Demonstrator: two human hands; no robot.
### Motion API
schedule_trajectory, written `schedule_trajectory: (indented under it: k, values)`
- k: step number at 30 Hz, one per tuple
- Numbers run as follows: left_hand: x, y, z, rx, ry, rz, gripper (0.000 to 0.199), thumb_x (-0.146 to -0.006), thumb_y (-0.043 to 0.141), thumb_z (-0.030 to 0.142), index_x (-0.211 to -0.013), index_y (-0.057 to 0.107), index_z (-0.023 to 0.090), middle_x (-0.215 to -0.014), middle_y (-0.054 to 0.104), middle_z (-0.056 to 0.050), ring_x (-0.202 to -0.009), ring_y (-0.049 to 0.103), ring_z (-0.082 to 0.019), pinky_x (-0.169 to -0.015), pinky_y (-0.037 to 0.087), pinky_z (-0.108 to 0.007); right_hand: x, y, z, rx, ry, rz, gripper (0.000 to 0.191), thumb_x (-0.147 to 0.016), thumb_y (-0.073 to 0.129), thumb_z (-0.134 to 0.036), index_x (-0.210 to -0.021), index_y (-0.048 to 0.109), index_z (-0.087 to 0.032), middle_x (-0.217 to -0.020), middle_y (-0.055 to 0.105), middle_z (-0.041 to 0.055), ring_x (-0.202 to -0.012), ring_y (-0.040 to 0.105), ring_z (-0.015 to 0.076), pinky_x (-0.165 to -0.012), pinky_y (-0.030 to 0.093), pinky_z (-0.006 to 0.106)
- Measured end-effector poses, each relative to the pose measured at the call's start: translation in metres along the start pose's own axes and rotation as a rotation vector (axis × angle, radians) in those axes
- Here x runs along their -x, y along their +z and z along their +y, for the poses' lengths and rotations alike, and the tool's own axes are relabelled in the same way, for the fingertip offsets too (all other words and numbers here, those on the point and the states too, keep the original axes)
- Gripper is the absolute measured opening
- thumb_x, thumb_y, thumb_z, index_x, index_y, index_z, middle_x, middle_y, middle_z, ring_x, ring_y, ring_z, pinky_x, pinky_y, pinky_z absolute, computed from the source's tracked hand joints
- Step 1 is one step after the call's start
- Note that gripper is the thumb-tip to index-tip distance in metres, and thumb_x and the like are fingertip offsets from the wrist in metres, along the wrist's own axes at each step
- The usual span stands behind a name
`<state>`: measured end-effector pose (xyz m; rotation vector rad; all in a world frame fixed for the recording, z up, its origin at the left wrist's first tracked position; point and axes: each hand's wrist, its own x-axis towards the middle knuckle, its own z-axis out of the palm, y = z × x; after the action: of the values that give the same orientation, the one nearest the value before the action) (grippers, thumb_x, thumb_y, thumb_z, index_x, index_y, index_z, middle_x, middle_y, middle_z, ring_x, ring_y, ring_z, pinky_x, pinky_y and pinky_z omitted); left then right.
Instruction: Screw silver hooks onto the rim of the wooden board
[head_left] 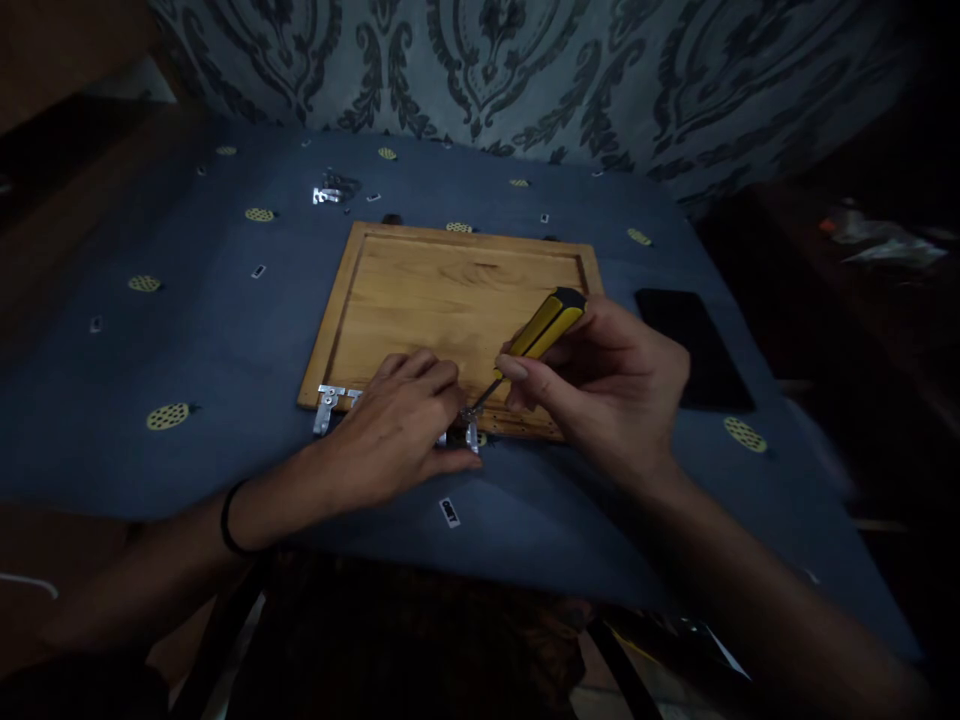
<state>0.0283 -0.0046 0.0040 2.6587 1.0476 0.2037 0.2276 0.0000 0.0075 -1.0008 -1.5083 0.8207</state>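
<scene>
A wooden board [457, 300] with a raised rim lies flat on the cloth-covered table. Along its near edge are small metal clips, one of them a shiny clip [327, 408] at the left corner. My left hand [397, 430] rests over that edge, its fingers and thumb closed around another metal clip [472, 434], which they partly cover. In my right hand [622, 385] is a screwdriver [544, 325] with a yellow and black handle, gripped between thumb and fingers. Its shaft slants down left, with the tip at this clip; any screw there is too small to make out.
Several loose metal clips [334, 188] lie in a small heap beyond the board. A dark, flat, phone-like object [696, 350] lies to the right of my right hand. Behind the table hangs a patterned curtain or wall covering [480, 70]. The room is dim.
</scene>
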Motion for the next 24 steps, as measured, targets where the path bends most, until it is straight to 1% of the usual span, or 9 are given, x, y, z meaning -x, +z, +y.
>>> schedule_trajectory:
  k: [8,12,15,18,20,24]
  values:
    - [0.000,0.001,0.000,-0.011,-0.001,0.002,0.050,-0.091,0.082,0.051,-0.115,0.075,0.008,-0.112,0.069,-0.012,-0.117,0.058,-0.033,-0.105,0.049,-0.048,0.002,0.003,0.001,-0.034,0.007,0.041,0.043,-0.070,0.098,-0.047,-0.074,0.061,-0.025,-0.060,0.063,-0.0086,-0.042,0.060,0.0108,-0.041,0.048,0.026]
    - [0.001,0.001,0.000,-0.012,0.011,0.015,0.049,-0.091,0.082,0.050,-0.114,0.076,0.008,-0.110,0.070,-0.012,-0.116,0.060,-0.033,-0.103,0.051,-0.048,0.005,0.004,0.000,-0.022,0.001,0.078,0.041,-0.070,0.099,-0.043,-0.073,0.062,-0.025,-0.060,0.064,-0.0080,-0.042,0.059,0.0108,-0.041,0.048,0.026]
    - [0.001,0.002,-0.001,0.000,0.017,0.030,0.046,-0.090,0.084,0.048,-0.112,0.076,0.009,-0.109,0.070,-0.011,-0.114,0.061,-0.033,-0.100,0.051,-0.048,0.006,0.003,-0.005,-0.023,-0.079,0.160,0.035,-0.071,0.099,-0.035,-0.075,0.066,-0.025,-0.063,0.067,-0.0072,-0.043,0.061,0.0104,-0.041,0.050,0.025]
    - [0.002,0.004,-0.002,0.020,0.031,0.063,0.045,-0.088,0.086,0.047,-0.112,0.076,0.010,-0.108,0.070,-0.010,-0.113,0.061,-0.032,-0.097,0.052,-0.046,0.007,0.001,-0.010,-0.040,-0.164,0.250,0.027,-0.081,0.093,-0.033,-0.078,0.067,-0.025,-0.066,0.070,-0.0059,-0.044,0.062,0.0101,-0.041,0.051,0.024]
    - [0.003,0.005,-0.002,0.023,0.041,0.089,0.046,-0.087,0.087,0.046,-0.113,0.076,0.011,-0.109,0.070,-0.010,-0.113,0.061,-0.032,-0.097,0.052,-0.046,0.007,-0.001,-0.012,-0.024,-0.147,0.248,0.027,-0.083,0.091,-0.035,-0.076,0.066,-0.025,-0.065,0.069,-0.0057,-0.042,0.060,0.0099,-0.039,0.050,0.025]
    - [0.003,0.008,-0.003,0.008,0.050,0.109,0.049,-0.087,0.086,0.049,-0.115,0.075,0.010,-0.111,0.071,-0.011,-0.112,0.061,-0.032,-0.097,0.051,-0.046,0.011,-0.004,-0.009,0.022,-0.054,0.169,0.037,-0.073,0.098,-0.039,-0.073,0.064,-0.025,-0.057,0.062,-0.0072,-0.041,0.059,0.0103,-0.041,0.049,0.025]
